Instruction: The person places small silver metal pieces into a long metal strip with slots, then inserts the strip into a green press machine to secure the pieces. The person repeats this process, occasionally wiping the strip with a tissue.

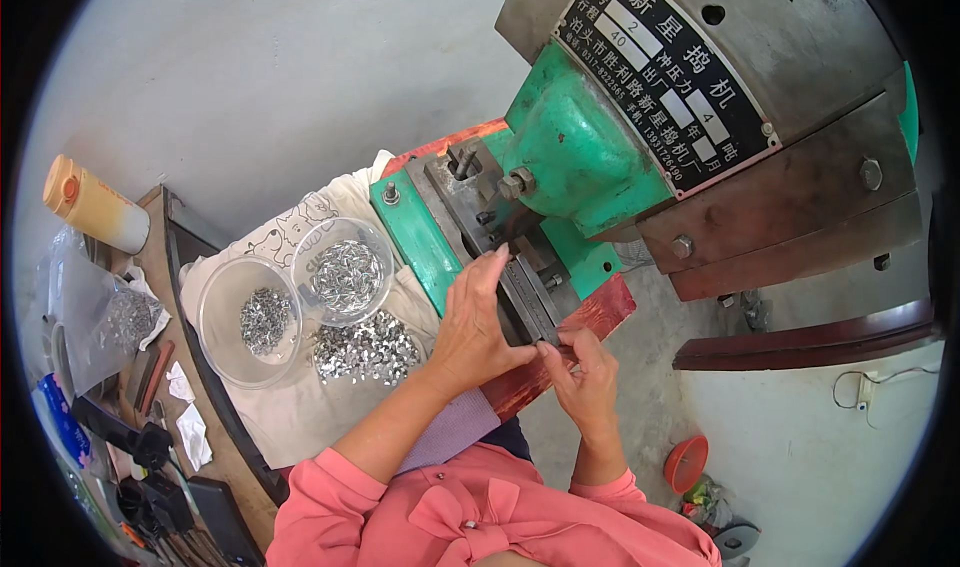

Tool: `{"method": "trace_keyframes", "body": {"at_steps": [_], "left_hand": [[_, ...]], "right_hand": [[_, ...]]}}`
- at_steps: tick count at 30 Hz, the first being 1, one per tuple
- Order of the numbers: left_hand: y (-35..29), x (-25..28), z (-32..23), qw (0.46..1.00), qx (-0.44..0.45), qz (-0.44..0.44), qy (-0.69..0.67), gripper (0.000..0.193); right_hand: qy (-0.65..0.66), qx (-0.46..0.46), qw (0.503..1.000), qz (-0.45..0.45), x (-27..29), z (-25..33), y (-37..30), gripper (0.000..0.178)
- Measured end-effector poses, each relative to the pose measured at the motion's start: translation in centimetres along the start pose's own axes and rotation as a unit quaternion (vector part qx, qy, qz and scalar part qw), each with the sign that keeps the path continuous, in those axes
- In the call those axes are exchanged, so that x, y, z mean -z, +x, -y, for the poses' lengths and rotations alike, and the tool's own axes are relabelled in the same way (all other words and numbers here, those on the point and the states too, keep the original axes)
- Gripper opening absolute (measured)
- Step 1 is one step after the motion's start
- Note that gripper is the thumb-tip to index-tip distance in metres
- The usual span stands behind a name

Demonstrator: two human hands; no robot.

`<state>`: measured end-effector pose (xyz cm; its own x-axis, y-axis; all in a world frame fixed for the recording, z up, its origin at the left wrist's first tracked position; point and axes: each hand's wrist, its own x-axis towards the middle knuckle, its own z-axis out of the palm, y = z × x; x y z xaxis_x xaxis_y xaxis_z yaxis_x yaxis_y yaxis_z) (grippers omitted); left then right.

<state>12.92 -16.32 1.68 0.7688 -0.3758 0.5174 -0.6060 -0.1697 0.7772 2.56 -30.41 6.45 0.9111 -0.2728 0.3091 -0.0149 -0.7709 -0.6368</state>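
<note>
1. The left hand (468,325) is partly open, its thumb and fingers well apart; the fingertips rest at the side of the dark metal block (530,299), and the thumb reaches toward the block's near end.
2. The right hand (586,379) is bent inward, its thumb and forefinger close together at that same near end; whether they pinch a small piece, I cannot tell.
3. The metal block lies on the bed of the green-and-grey machine (580,147), under its head and between the two hands.
4. A red board (604,312) with worn paint shows beneath the machine.
5. To the left, on a pale cloth (245,412), stand two clear tubs: the larger tub (214,339) holds small silvery bits, the smaller tub (340,228) thin silvery pieces.
6. A loose pile of shiny metal bits (366,351) lies on the cloth just beside both tubs, near the left forearm.
7. Farther left, a yellow-and-white bottle (98,207) stands on a wooden desk (228,449).
</note>
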Motion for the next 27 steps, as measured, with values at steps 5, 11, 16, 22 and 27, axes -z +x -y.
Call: {"method": "trace_keyframes", "body": {"at_steps": [5, 11, 16, 22, 27], "left_hand": [[0.7, 2.4, 0.4, 0.995, 0.019, 0.083, -0.044, 0.132], [0.5, 2.9, 0.3, 0.994, 0.031, 0.101, -0.031, 0.130], [0.5, 3.1, 0.0, 0.992, 0.040, 0.108, -0.045, 0.121], [-0.7, 2.9, -1.4, 0.999, 0.042, 0.014, -0.011, 0.080], [-3.0, 2.2, -3.9, 0.982, 0.145, 0.012, -0.120, 0.041]], "right_hand": [[-0.019, -0.011, 1.000, -0.015, 0.1, 0.1, -0.8, 0.023], [-0.022, -0.012, 0.998, -0.053, -0.8, 0.8, -0.6, 0.024], [-0.029, -0.008, 0.997, -0.067, -1.5, 0.3, -1.4, 0.023], [-0.025, 0.026, 0.995, -0.094, -1.8, -0.4, -2.2, 0.020], [-0.015, 0.017, 0.996, -0.092, -1.7, -0.3, -2.3, 0.017]]}}
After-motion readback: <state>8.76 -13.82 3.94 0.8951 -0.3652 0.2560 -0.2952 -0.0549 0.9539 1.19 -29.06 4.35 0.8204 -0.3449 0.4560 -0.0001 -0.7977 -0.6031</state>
